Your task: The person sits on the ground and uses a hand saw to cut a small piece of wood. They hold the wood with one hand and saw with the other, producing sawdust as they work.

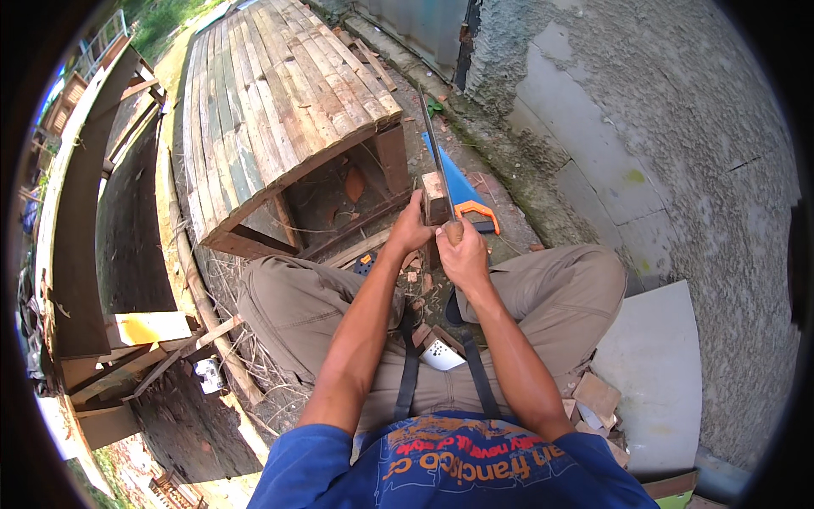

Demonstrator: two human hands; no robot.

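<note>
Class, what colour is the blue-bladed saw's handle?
The saw's handle is mostly orange, seen best in the head view.

The blade (437,154) is dull metal, its half-covered hilt (454,232) probably wood; the block (434,190) is rough timber, the saw handle (476,207) smooth plastic, the wall (670,59) coarse, matt cement.

From the wood block (433,190), the platform (271,110) lies at ten o'clock, saw (458,182) at three, wall (721,220) beyond it, sheet (653,365) at four
</note>
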